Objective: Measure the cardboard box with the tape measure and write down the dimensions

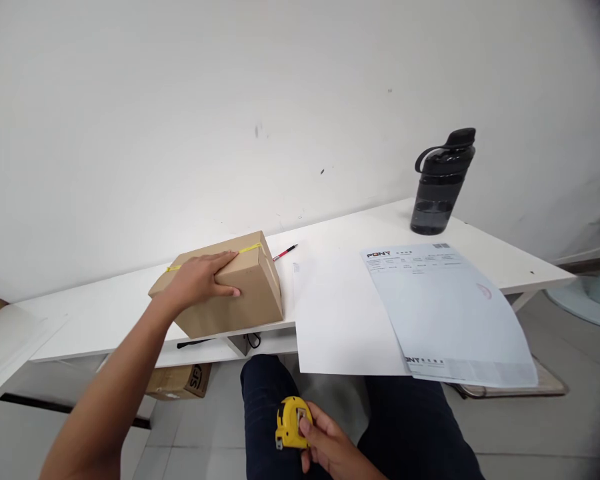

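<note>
A closed brown cardboard box (230, 303) stands on the white desk (95, 313), left of the middle. Yellow tape (251, 249) runs along its top. My left hand (200, 280) lies over the box's top near edge, fingers stretched across the top and thumb on the front side. Low in the view, above my lap, my right hand (325, 440) grips a yellow tape measure (289, 423). The thumb rests on its face, and only the short metal tip of the blade shows at the lower left.
Two paper sheets overhang the desk's front edge: a blank one (340, 320) and a printed one (450, 313). A red and black pen (285, 252) lies behind the box. At the right stands a dark water bottle (440, 187). Another carton (177, 382) sits below the desk.
</note>
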### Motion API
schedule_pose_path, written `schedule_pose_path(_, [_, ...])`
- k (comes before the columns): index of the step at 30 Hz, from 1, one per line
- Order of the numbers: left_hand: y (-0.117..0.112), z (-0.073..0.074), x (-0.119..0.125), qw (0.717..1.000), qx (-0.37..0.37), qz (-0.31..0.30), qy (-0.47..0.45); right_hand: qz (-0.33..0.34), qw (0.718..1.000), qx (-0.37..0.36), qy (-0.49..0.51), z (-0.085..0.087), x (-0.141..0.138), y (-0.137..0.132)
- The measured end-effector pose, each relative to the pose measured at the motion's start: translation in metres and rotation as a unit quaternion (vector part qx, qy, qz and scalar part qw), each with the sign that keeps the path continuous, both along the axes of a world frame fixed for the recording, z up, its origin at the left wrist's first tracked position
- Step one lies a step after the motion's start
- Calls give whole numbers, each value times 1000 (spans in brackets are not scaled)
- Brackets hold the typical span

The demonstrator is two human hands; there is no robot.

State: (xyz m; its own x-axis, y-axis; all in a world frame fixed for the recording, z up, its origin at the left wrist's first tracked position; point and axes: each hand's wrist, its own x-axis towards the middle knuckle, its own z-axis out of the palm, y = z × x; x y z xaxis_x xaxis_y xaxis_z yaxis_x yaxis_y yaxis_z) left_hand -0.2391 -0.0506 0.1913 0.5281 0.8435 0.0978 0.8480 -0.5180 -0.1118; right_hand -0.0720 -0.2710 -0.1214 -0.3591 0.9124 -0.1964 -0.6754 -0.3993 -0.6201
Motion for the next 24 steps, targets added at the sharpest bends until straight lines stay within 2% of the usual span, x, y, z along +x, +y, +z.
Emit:
schedule_pose_path(2, [11, 17, 7, 999, -36, 14, -3, -1, 1000, 1, -2, 1, 2, 1])
schedule_pose_path(4, [27, 35, 15, 992, -115, 40, -20, 4, 1000, 4, -5, 2, 3, 0])
schedule_pose_path(6, [45, 48, 18, 968, -232, 92, -31, 6, 1000, 3, -7, 2, 4, -1])
schedule_pose_path(8, [60, 51, 17, 932, -324, 158, -37, -2, 1000, 1, -10, 1, 3, -2])
schedule_pose_path(9, [66, 48, 15, 918, -349, 182, -42, -6, 1000, 1, -12, 0, 3, -3])
schedule_pose_path(11, [71, 35, 8, 908, -365, 195, -65, -9, 1000, 3, -12, -3, 2, -2])
schedule_pose_path(15, [66, 0, -8, 901, -381, 164, -126, -19, 1000, -3, -18, -3, 3, 0])
schedule_pose_path(17, [59, -12, -14, 893, -384, 164, -166, -22, 999, -2, -29, 1, 4, 1])
schedule_pose_path(22, [43, -24, -21, 873, -371, 216, -230, 2, 997, 37, -72, 14, 20, 0])
schedule_pose_path(24, [32, -25, -25, 888, -314, 242, -232, 31, 992, 67, -97, 22, 39, -1])
